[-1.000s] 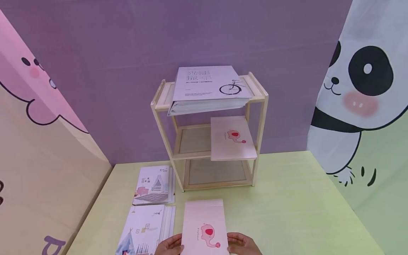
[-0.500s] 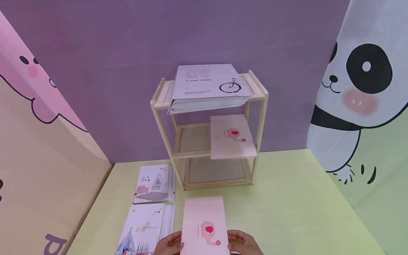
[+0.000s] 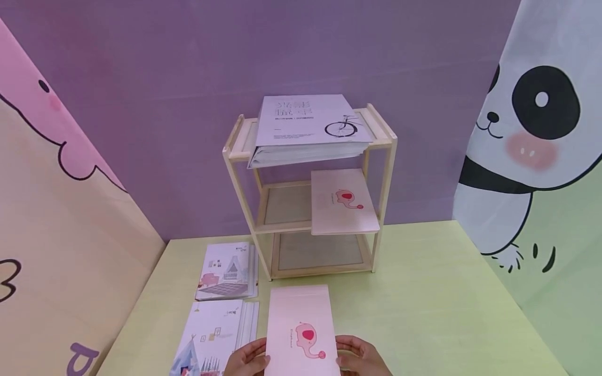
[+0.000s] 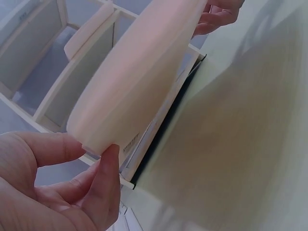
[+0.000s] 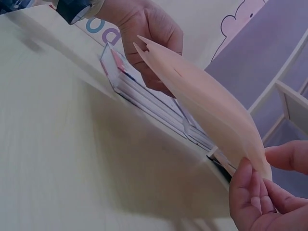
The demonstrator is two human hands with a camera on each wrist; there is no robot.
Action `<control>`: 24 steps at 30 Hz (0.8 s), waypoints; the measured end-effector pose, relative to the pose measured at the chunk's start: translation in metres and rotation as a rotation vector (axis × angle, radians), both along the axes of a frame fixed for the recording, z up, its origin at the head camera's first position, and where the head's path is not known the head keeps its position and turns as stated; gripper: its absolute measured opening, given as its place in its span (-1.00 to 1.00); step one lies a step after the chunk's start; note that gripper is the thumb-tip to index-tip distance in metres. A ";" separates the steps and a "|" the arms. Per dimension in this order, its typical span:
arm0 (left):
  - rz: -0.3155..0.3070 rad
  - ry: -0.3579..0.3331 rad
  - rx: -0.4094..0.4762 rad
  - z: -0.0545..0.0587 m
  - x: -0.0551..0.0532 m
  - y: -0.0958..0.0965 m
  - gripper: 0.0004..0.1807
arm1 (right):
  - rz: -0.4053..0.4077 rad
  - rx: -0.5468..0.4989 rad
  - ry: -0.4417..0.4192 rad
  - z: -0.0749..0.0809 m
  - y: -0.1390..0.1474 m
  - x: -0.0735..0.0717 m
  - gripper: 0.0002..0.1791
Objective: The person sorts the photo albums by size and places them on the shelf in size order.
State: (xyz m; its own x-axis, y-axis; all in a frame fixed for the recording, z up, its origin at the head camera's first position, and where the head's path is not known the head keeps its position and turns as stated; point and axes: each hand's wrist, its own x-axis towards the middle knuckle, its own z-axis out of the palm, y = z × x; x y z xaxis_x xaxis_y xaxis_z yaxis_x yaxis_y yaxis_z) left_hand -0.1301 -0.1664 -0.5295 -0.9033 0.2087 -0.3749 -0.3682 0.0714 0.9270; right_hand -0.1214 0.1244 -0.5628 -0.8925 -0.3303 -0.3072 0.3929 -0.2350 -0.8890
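A thin pink notebook (image 3: 303, 324) with a red-eared elephant on its cover is held up above the table between both hands. My left hand (image 3: 246, 359) pinches its left edge between thumb and fingers. On the opposite edge, my right hand (image 3: 361, 357) has the same kind of pinch. Both wrist views show the notebook (image 4: 139, 72) bowed slightly and raised off the tabletop, its shadow beneath. A similar pink elephant notebook (image 3: 345, 222) lies on the right of the middle shelf, its front edge jutting out.
Ahead stands a small wooden shelf rack (image 3: 282, 228), a thick white bicycle-cover book (image 3: 301, 122) lying on its top. To the left are two stacks of white illustrated books, a far stack (image 3: 224, 277) and a near stack (image 3: 207, 334). A purple wall (image 3: 188, 104) rises behind the table.
The notebook has shifted slightly away from me, toward the rack, with both hands keeping their pinch on it. The rack and the book stacks stay put.
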 end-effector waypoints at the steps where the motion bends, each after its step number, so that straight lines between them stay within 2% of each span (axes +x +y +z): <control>1: 0.004 -0.001 0.001 0.001 0.000 0.000 -0.34 | 0.002 -0.007 0.000 0.001 0.000 0.000 -0.41; 11: 0.016 -0.032 0.030 0.009 0.001 0.003 -0.29 | -0.001 -0.073 -0.028 0.017 0.004 0.000 -0.41; 20: 0.026 -0.030 0.044 0.017 0.003 0.004 -0.31 | -0.013 -0.002 -0.048 0.025 0.005 0.002 -0.39; 24: 0.029 -0.035 0.044 0.021 0.002 0.004 -0.30 | -0.018 -0.024 -0.052 0.031 0.005 0.002 -0.39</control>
State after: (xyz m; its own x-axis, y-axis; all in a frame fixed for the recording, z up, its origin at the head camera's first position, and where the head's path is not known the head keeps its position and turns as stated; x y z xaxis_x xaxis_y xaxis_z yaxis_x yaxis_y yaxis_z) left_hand -0.1277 -0.1622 -0.5086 -0.8959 0.1993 -0.3971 -0.4014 0.0201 0.9157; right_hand -0.1198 0.1290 -0.5321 -0.8812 -0.3222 -0.3458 0.4343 -0.2630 -0.8615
